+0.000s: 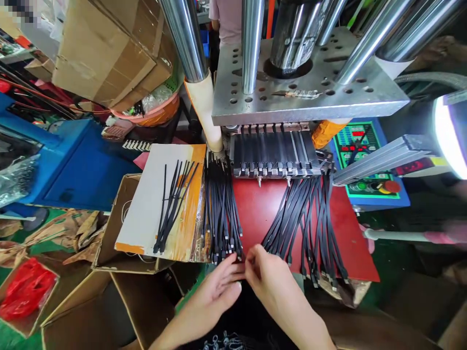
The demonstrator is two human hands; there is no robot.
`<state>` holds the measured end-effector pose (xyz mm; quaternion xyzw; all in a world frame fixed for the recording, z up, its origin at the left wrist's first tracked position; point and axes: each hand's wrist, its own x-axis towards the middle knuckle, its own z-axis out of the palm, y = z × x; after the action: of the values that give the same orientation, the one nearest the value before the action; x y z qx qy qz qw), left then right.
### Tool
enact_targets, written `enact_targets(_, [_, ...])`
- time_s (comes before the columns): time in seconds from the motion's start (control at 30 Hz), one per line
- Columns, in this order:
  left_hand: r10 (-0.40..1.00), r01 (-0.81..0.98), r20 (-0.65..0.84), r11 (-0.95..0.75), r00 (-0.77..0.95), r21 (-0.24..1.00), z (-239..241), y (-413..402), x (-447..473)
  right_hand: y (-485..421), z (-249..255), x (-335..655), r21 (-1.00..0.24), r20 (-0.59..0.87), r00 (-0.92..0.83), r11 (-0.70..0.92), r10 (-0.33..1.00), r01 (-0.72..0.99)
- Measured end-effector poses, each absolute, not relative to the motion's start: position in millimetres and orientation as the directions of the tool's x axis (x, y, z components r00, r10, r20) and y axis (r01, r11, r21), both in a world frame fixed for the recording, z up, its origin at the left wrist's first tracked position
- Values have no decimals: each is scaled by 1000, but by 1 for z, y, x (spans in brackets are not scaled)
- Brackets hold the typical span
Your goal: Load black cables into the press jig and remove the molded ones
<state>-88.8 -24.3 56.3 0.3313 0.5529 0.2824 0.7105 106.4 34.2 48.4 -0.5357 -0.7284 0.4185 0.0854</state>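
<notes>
My left hand (219, 289) is below the ends of a bundle of black flat cables (221, 204), its fingers stretched out and its thumb apart. Beside it, my right hand (270, 277) has its fingers curled together at the edge of the red board (255, 209); whatever is between them is hidden. The fingertips of both hands nearly meet. Another cable bundle (288, 218) fans over the red board, metal plugs toward me. Several black cables lie in the slots of the metal mould (275, 150). A smaller cable group (173, 209) rests on a white board (142, 204).
Above the mould stands a thick steel press plate (310, 102) with upright rods. A control panel (368, 160) and a bright lamp (450, 131) are at right. Open cardboard boxes (91, 311) stand at lower left, with a blue machine (73, 165) beyond. A person (228, 22) is behind the press.
</notes>
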Motion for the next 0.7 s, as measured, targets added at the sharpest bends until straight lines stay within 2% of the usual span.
enact_targets(0.07, [773,-226,-611,634,170,740,49,-23,-75,13,48,137,-839,-282,-558,81,781,538])
enact_targets(0.13, [789,-281,-601,611,131,740,46,-15,-65,-4,46,164,-886,-281,-593,34,754,463])
enact_targets(0.23, [804,-134,-551,585,223,800,48,-3,-61,-16,34,184,-856,-316,-350,-105,882,506])
enact_targets(0.33, [765,16,-545,575,344,818,52,2,-63,-20,15,175,-834,-260,-127,-156,957,529])
enact_targets(0.47, [785,173,-526,497,328,850,52,1,-61,-29,3,159,-873,-216,-70,-160,974,462])
enact_targets(0.6, [791,296,-493,404,362,866,54,5,-56,-38,6,161,-903,-147,77,-166,986,396])
enact_targets(0.7, [775,334,-491,376,397,864,58,11,-52,-40,0,164,-895,-188,81,-205,979,397])
